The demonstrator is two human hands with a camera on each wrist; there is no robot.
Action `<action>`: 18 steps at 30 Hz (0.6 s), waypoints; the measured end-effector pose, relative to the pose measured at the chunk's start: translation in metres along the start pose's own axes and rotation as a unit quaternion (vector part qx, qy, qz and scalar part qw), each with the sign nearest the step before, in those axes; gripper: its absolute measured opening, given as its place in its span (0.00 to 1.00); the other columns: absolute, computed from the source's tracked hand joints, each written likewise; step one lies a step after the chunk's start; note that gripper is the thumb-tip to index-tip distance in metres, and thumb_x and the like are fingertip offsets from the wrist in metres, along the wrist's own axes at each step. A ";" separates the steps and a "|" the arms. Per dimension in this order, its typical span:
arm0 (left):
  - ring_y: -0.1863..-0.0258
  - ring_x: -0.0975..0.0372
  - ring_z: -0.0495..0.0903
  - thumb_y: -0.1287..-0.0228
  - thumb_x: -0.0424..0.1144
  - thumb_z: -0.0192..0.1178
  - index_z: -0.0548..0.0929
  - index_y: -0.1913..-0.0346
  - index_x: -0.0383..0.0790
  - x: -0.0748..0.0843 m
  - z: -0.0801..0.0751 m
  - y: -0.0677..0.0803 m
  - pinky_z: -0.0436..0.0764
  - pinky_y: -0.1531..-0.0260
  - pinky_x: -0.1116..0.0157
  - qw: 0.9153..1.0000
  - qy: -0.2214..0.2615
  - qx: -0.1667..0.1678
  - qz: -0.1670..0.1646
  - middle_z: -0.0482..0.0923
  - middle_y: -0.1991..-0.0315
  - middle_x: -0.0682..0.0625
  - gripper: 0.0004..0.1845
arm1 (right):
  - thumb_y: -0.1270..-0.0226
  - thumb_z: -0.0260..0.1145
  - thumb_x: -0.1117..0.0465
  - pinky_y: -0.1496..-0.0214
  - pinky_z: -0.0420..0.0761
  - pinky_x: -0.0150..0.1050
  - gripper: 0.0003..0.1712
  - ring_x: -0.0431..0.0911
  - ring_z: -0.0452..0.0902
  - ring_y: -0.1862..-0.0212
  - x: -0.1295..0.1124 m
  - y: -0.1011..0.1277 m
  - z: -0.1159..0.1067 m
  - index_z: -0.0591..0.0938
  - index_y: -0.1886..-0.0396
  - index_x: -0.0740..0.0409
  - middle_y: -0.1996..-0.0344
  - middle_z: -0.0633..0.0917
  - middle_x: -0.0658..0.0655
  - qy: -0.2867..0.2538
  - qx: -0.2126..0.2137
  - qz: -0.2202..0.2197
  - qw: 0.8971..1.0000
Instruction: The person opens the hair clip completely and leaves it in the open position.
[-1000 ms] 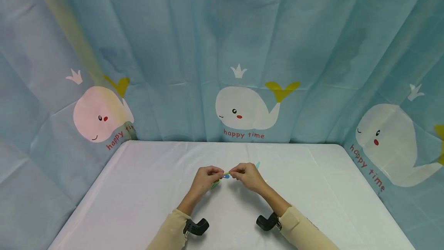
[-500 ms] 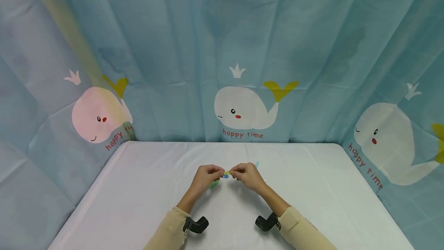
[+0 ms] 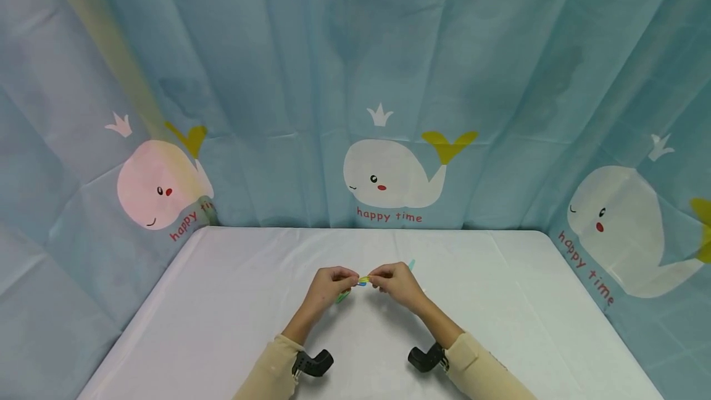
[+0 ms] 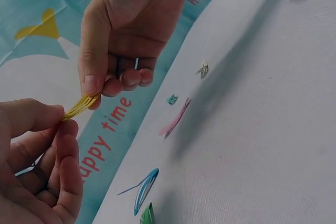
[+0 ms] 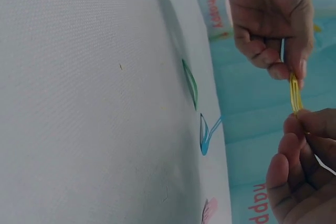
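A yellow snap hair clip (image 4: pixel 80 107) is held up above the table between both hands. The left hand (image 3: pixel 329 286) pinches one end between thumb and forefinger, and the right hand (image 3: pixel 400 284) pinches the other end the same way. In the right wrist view the clip (image 5: pixel 295 94) shows a slit along its middle. On the white table below lie a blue snap clip (image 4: pixel 147 190), its inner prong sprung apart from the frame, and a green snap clip (image 5: pixel 190 85) beside it. The fingertips hide both ends of the yellow clip.
In the left wrist view a pink clip (image 4: pixel 176 119), a small teal clip (image 4: pixel 172 99) and a pale clip (image 4: pixel 203 69) lie spaced out on the white tablecloth (image 3: pixel 222 326). A blue curtain (image 3: pixel 289 79) with whale prints hangs behind the table. Black devices (image 3: pixel 313 363) are strapped at both wrists.
Both hands stay almost in place, pinching the clip throughout. Slightly more of the yellow clip shows between the fingertips now, and less of the blue one beneath it.
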State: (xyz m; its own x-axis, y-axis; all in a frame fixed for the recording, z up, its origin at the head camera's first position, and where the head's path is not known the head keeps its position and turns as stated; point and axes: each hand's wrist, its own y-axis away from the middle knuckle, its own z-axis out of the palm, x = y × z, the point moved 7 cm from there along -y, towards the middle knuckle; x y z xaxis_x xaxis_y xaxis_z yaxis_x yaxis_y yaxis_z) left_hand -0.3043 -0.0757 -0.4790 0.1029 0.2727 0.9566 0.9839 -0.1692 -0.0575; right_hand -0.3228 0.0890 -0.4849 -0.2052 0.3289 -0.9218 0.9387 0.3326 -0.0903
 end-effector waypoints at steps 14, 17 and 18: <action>0.71 0.64 0.77 0.38 0.39 0.65 0.87 0.61 0.34 -0.004 0.001 -0.002 0.80 0.65 0.62 0.999 0.002 -0.004 -0.053 0.86 0.67 0.46 0.10 | 0.36 0.67 0.61 0.68 0.78 0.32 0.12 0.41 0.76 0.74 0.004 0.003 -0.005 0.86 0.63 0.69 0.76 0.85 0.52 -0.083 -0.007 0.059 0.995; 0.71 0.64 0.78 0.37 0.40 0.65 0.87 0.60 0.33 -0.005 0.002 -0.004 0.80 0.64 0.61 0.999 0.003 -0.008 -0.052 0.86 0.66 0.45 0.11 | 0.35 0.66 0.62 0.68 0.78 0.32 0.14 0.39 0.76 0.75 0.004 0.003 -0.005 0.84 0.62 0.73 0.78 0.84 0.49 -0.111 -0.016 0.078 0.991; 0.71 0.64 0.78 0.37 0.40 0.64 0.87 0.60 0.33 -0.005 0.002 -0.004 0.80 0.64 0.61 0.999 0.002 -0.009 -0.051 0.86 0.66 0.45 0.11 | 0.34 0.65 0.62 0.68 0.78 0.32 0.15 0.39 0.76 0.75 0.004 0.003 -0.005 0.84 0.61 0.74 0.78 0.84 0.49 -0.118 -0.019 0.082 0.989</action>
State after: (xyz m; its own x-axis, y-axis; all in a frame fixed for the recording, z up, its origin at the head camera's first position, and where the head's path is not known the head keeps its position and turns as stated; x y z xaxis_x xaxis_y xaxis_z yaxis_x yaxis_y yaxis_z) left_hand -0.3086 -0.0743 -0.4844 0.0009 0.2848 0.9586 0.9865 -0.1572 0.0457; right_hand -0.3223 0.0960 -0.4870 0.0243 0.1669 -0.9857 0.9424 0.3253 0.0783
